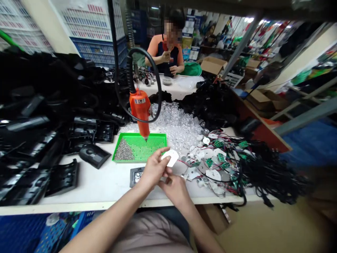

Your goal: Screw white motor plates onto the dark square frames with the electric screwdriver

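Note:
My left hand [154, 168] pinches a flat white plate [172, 159] with cut corners between thumb and fingers. Red and black wires run from near the plate toward the pile on the right. Just below it, my right hand [176, 188] has its fingers closed together; what they hold is hidden. Partly covered by my left forearm, a small black case with round silvery parts [134, 176] lies on the table. Behind my hands is a green perforated tray [155, 134] with small metal screws [123, 151] heaped in its left side. An orange electric screwdriver [140, 109] hangs tip down over the tray.
Clear plastic pieces [181, 121] are heaped behind the tray. White plates, green circuit boards [209, 162] and black cables [273, 172] pile up at right. Black plastic housings [63, 177] cover the left side. Across the table, a person [165, 52] holds a red tool.

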Demonstrator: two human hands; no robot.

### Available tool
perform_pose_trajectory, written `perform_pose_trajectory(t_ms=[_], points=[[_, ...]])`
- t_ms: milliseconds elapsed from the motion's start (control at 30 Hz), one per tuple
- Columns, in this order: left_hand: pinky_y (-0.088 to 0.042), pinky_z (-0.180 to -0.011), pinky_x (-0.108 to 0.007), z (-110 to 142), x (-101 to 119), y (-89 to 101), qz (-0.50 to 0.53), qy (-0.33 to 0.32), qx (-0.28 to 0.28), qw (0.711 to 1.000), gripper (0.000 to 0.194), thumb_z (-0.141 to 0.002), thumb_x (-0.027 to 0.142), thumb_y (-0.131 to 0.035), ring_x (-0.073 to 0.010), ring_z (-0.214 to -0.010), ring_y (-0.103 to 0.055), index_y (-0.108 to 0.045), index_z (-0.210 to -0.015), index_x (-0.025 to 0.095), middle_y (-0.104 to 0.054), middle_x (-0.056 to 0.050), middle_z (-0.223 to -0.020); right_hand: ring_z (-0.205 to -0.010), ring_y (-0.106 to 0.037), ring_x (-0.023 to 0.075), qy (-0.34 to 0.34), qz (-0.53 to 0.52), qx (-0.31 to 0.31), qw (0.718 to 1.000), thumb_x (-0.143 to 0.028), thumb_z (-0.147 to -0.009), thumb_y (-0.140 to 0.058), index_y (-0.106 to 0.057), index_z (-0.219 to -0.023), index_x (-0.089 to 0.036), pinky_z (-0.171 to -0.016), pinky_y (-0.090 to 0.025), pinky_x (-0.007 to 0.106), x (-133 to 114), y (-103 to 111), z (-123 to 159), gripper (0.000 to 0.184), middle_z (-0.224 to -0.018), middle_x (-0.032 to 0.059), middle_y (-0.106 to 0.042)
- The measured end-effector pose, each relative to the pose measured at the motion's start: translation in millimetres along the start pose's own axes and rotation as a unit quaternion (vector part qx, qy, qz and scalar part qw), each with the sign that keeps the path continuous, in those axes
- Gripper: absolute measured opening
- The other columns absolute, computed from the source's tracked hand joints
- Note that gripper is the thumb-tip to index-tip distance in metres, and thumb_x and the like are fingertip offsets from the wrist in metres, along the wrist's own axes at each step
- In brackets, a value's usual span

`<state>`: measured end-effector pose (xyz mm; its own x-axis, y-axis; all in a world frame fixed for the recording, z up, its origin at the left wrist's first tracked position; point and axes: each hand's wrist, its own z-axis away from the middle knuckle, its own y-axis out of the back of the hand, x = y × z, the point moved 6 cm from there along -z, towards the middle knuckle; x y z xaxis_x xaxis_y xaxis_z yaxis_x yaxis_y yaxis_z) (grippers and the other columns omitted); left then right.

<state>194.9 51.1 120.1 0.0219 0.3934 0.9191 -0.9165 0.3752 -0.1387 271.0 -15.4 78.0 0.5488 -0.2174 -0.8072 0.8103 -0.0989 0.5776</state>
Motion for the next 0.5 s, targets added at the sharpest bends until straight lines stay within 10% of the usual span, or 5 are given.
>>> perform_pose_trajectory(t_ms=[133, 500], points=[[-0.034, -0.038, -0.014, 13, -10, 3.9, 0.000, 0.016, -0.012, 1.000, 0.060, -0.081, 0.039, -0.061, -0.0065, -0.033, -0.043, -0.045, -0.133, 0.015, -0.058, 0.006, -0.048, -0.060, -0.059, 0.0158, -0.004, -0.104, -0.056, 0.993, -0.030, -0.075, -0.061, -0.060, -0.068, -0.017, -0.058, -0.044, 0.024, -6, -8, -2, 0.014, -0.061, -0.0003, -0.062], [-0.047, -0.055, -0.022, 39, -26, 32.6, -0.060, -0.041, -0.047, 0.996, 0.035, -0.082, 0.034, -0.059, -0.0122, -0.059, -0.058, -0.056, -0.114, 0.018, -0.064, 0.001, -0.073, -0.061, -0.055, 0.0129, 0.110, -0.006, -0.266, 0.958, -0.012, -0.070, -0.057, -0.068, -0.101, -0.023, -0.058, -0.045, 0.022, -19, -6, 55, 0.035, -0.075, -0.0021, -0.065]])
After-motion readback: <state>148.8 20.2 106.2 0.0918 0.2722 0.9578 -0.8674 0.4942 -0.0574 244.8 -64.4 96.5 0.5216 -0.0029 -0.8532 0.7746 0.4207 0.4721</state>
